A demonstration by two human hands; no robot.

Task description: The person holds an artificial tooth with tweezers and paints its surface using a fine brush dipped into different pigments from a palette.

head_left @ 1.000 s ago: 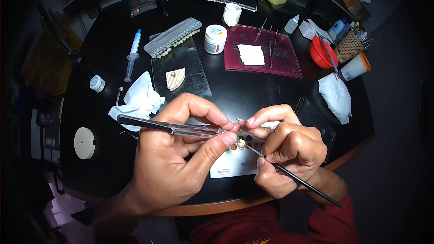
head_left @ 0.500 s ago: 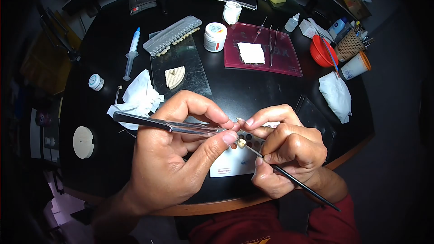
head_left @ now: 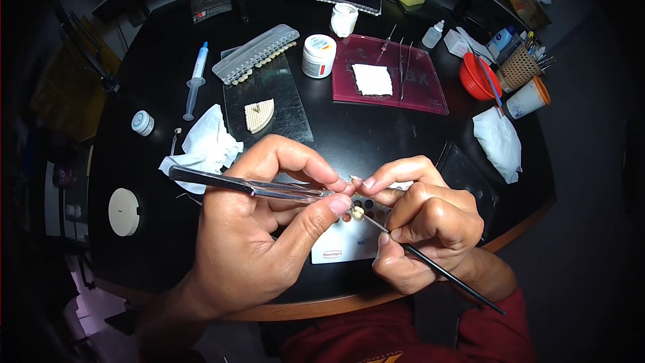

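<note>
Left hand (head_left: 259,235) and right hand (head_left: 433,222) close together, both curled in pinching grips

The left hand (head_left: 259,238) holds tweezers (head_left: 211,178), the right hand (head_left: 437,222) a black-handled tool (head_left: 441,268) pointing at a small tooth (head_left: 358,214).

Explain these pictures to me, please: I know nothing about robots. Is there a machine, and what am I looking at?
There's no robot here, only a person's bare hands. One camera, worn on the head, looks forward and down at them. The left hand holds metal tweezers; the right hand holds a thin black-handled tool. Between them is a small tooth-shaped piece; exactly what grips it is hard to see. Beneath lies a white palette. Farther off on the black table are a syringe, a white jar and a red bowl.
</note>
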